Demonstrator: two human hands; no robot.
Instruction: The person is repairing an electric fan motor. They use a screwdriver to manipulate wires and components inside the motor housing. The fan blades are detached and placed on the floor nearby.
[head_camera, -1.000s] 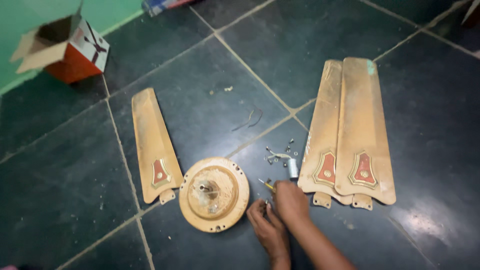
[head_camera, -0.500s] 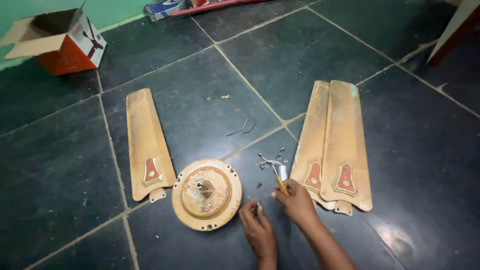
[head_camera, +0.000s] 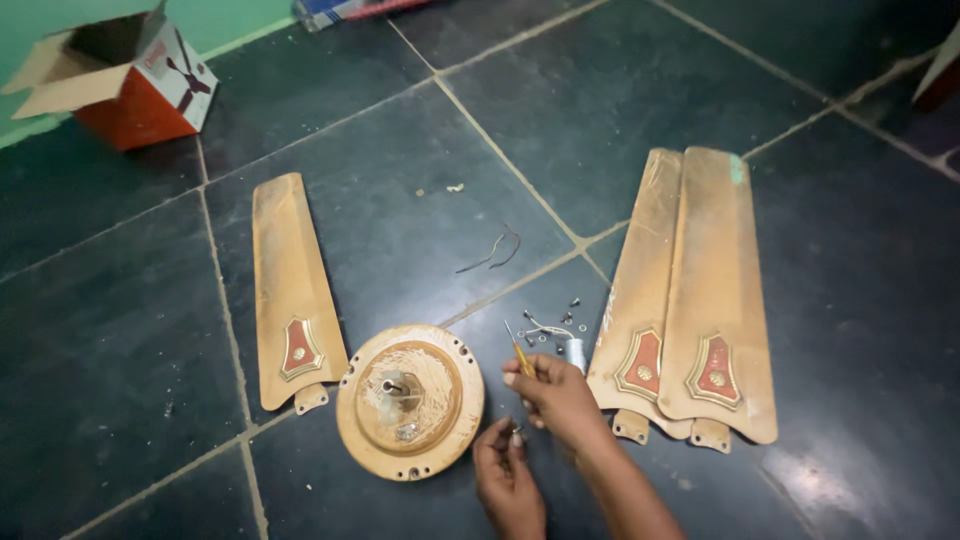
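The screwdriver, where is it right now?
In the head view, the screwdriver is in the right hand, low in the middle, between the round fan motor and the two stacked blades.

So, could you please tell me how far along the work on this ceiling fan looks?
Done: all three blades are off, one lying left of the motor housing, two stacked to its right, with loose screws on the tiles. In hand: the right hand holds a yellow-handled screwdriver; the left hand pinches a small part. The housing is unopened.
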